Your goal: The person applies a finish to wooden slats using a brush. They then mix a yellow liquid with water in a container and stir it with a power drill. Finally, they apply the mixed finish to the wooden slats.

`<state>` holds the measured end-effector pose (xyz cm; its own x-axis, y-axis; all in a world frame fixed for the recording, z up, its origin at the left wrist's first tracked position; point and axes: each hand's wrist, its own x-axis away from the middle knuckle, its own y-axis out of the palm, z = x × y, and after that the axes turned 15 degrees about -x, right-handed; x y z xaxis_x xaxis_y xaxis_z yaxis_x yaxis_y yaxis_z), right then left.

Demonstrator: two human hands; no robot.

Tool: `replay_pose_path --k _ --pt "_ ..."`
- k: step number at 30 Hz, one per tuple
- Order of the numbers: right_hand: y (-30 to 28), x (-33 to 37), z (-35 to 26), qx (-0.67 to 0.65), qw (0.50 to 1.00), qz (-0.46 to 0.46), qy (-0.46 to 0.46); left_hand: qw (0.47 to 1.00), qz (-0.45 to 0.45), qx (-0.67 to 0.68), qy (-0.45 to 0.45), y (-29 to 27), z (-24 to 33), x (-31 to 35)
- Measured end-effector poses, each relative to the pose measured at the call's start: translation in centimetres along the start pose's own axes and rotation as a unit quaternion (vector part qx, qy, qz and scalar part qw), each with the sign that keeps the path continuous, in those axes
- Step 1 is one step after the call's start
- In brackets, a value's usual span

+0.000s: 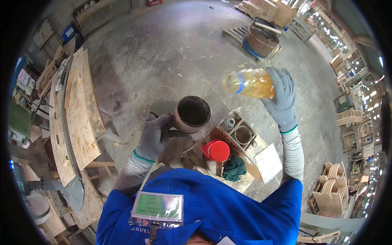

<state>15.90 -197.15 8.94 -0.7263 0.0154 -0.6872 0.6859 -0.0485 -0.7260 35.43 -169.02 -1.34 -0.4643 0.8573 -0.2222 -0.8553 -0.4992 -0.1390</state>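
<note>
- The left hand (pixel 153 136), in a grey glove, has its fingers curled around the side of a cup (pixel 192 116), thumb nearer the rim; I can't see every fingertip.
- The cup is round and dark inside, its mouth turned up, held in front of the person's chest.
- A flat grey piece (pixel 160 107) shows just beyond that hand; I can't tell whether the fingers touch it.
- The right hand (pixel 281 96), gloved the same, is raised out to the side, its fingers wrapped around one end of a bottle (pixel 255 83).
- The bottle is on its side in the air, amber within, with a blue band; its far end is blurred. It is apart from the cup.
- Below and between the hands is a box (pixel 234 142) with compartments; a small bottle (pixel 230 123) sits in one, a jar (pixel 242 135) in another.
- Beside the box are a red tub (pixel 218 151), a green cloth (pixel 234 168) and a white board (pixel 268 163).
- To the left lie long planks (pixel 83 110).
- Farther off, a drum (pixel 262 40) is near a pallet (pixel 234 36); curved wood pieces (pixel 331 190) are stacked to the right.
</note>
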Motion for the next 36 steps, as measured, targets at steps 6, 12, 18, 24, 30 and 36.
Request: replay_pose_path --k 6,12,18,24,30,36 --pt "-2.5 -7.3 -4.3 0.232 0.953 -0.042 -0.19 0.959 0.078 0.25 -0.11 -2.7 2.9 1.6" --pt "-4.4 -12.3 -6.8 0.266 0.917 -0.041 -0.294 0.969 0.058 0.218 -0.105 -4.5 2.4 2.6" --pt "-5.8 -15.8 -8.5 0.272 0.897 -0.062 -0.343 0.992 0.082 0.093 -0.033 -4.9 -0.7 2.9" --pt "-6.6 -17.1 -9.8 0.248 0.893 -0.043 -0.373 0.956 0.073 0.263 -0.106 -5.0 1.3 2.3" --pt "-7.0 -18.4 -10.6 0.274 0.87 -0.052 -0.406 0.952 0.074 0.284 -0.089 -5.7 1.9 2.7" --pt "-6.8 -19.3 -10.4 0.247 0.853 -0.017 -0.46 0.985 0.11 0.133 -0.016 -5.4 1.4 3.1"
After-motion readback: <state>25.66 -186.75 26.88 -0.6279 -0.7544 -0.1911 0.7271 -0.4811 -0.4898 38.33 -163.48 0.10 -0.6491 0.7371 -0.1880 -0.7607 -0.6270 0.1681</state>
